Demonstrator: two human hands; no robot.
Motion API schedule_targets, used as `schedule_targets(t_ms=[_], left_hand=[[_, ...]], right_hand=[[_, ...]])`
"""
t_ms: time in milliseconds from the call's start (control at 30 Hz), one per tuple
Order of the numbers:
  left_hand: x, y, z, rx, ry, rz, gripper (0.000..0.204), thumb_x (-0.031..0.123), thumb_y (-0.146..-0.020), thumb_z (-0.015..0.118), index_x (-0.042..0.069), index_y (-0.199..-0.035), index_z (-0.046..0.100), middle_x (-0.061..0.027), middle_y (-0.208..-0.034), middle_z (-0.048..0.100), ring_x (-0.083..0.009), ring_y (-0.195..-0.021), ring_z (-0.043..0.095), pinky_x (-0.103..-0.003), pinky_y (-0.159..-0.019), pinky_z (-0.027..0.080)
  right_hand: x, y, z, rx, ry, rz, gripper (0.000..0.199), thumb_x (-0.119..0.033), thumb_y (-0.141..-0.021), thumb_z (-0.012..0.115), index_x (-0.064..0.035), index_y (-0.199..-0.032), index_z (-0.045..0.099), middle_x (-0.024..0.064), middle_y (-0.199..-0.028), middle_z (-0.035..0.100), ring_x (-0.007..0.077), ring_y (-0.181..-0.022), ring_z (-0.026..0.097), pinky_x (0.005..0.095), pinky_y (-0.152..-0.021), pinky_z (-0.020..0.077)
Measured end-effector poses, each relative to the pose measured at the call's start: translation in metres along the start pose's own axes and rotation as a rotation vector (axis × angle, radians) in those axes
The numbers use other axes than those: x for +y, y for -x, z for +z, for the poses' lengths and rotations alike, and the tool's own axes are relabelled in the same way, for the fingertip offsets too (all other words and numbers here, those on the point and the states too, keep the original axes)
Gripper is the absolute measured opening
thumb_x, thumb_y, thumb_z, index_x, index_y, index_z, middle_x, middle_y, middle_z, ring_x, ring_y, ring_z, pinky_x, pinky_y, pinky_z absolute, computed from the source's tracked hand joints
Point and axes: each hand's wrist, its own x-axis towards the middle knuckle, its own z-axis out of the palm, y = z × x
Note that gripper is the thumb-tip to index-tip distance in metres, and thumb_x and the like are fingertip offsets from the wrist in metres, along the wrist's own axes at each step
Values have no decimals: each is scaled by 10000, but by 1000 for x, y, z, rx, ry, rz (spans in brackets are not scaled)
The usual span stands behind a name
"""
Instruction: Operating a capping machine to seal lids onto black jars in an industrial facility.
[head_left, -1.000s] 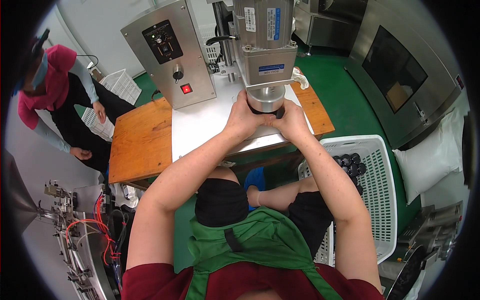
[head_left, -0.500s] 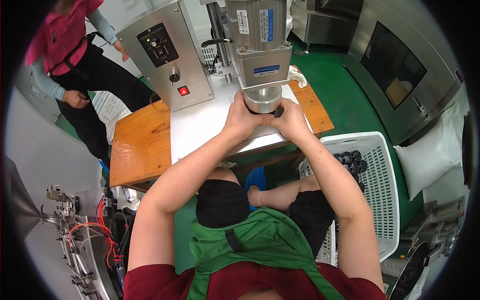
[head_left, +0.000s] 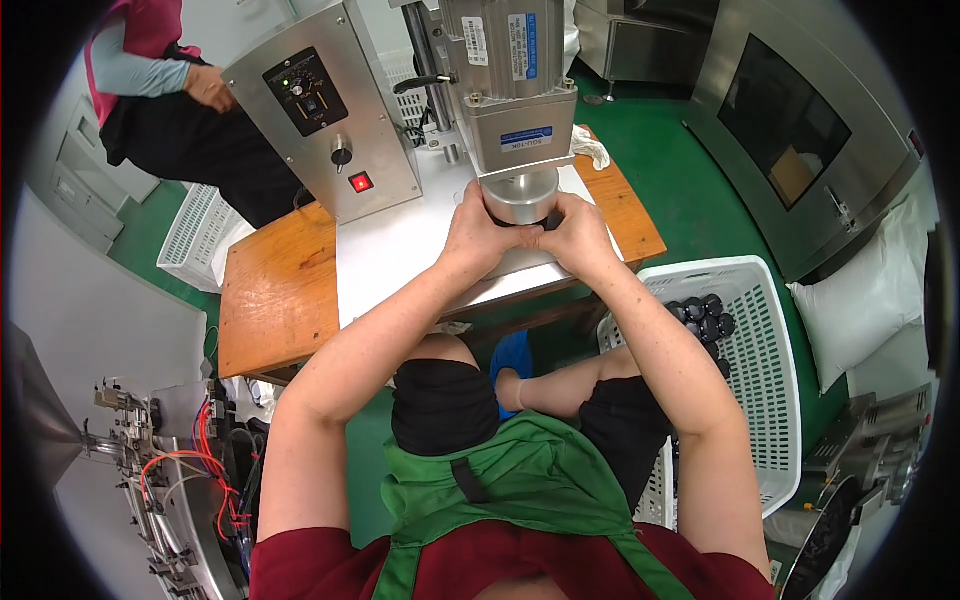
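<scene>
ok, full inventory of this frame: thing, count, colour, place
capping machine head: one, grey metal, over the white table
dark cap: one, black, under the machine's spindle, between both hands
control box: one, grey with a lit red button, left of the machine
white table top: one, on the wooden bench
wooden bench: one, brown, left and right of the table
white basket: one, right of the knees, holding black caps
white sack: one, far right
co-worker: one, upper left
left hand: at the cap
right hand: at the cap
</scene>
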Motion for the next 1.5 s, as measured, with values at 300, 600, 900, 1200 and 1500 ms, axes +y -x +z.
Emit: schedule_targets(t_ms=[300, 600, 900, 1200, 1500], left_hand=[[1, -2, -1, 42, -13, 38, 857, 160, -603, 908, -69, -1266, 415, -206, -1183, 615, -274, -1128, 606, -357, -966, 484], [44, 142, -5, -108, 160, -51, 969, 33, -702, 845, -16, -1459, 243, -151, -1285, 589, -221, -1156, 584, -347, -1021, 453], [57, 199, 32, -544, -246, 135, 1089, 63, -601, 905, 40, -1464, 242, -193, -1349, 561, -303, -1235, 568, -392, -1069, 422], [32, 169, 39, -653, -650, 424, 1043, 99, -611, 868, 17, -1478, 294, -245, -1552, 261, -436, -1443, 245, -492, -1154, 266], [-17, 198, -21, -466, -1039, 444, 790, 119, -732, 731, 12, -1427, 372, -216, -1496, 394, -457, -1408, 302, -575, -1123, 237]], right_hand=[[-7, 0, 1, 72, 239, -143, 564, -316, -658, 818, -48, -1121, 641, 165, -997, 709, 336, -1116, 608, 460, -1046, 396], [-54, 121, -23, -120, 45, -193, 843, -436, -789, 750, 58, -1382, 411, 286, -1163, 584, 426, -1067, 603, 442, -889, 510], [-26, 235, -45, -171, -138, -155, 779, -329, -766, 812, 83, -1274, 388, 272, -1073, 572, 423, -999, 611, 440, -852, 522], [126, 293, -144, 409, 158, 457, 670, -234, -784, 792, 68, -1269, 443, 213, -930, 679, 270, -796, 699, 357, -722, 561], [307, 323, -59, 137, 234, 880, 773, -308, -698, 860, 76, -1218, 437, 300, -1113, 627, 408, -1067, 630, 434, -919, 515]])
